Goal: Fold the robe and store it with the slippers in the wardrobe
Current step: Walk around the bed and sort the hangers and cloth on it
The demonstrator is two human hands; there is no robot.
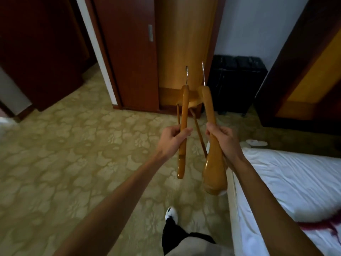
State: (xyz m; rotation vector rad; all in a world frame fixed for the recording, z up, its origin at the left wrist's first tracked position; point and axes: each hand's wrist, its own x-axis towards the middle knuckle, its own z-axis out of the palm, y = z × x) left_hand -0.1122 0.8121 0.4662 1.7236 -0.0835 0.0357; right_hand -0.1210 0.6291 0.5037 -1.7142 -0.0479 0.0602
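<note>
My left hand (172, 140) grips a wooden hanger (182, 130), held edge-on with its metal hook pointing up. My right hand (224, 140) grips a second, broader wooden hanger (214, 169), its hook also up. Both hangers are held out in front of me above the carpet. The wardrobe (129, 52) stands ahead; its dark sliding door is pushed left and a lighter wooden interior (182, 43) shows. A white slipper (257, 143) lies on the floor past the bed corner. A white cloth with a dark red band (313, 224) lies on the bed; I cannot tell if it is the robe.
A bed with white sheets (287, 182) fills the right side. A black suitcase (238, 84) stands against the wall right of the wardrobe. Patterned carpet (73, 154) spreads left. A dark doorway (36, 52) is at far left. My foot (171, 214) is below.
</note>
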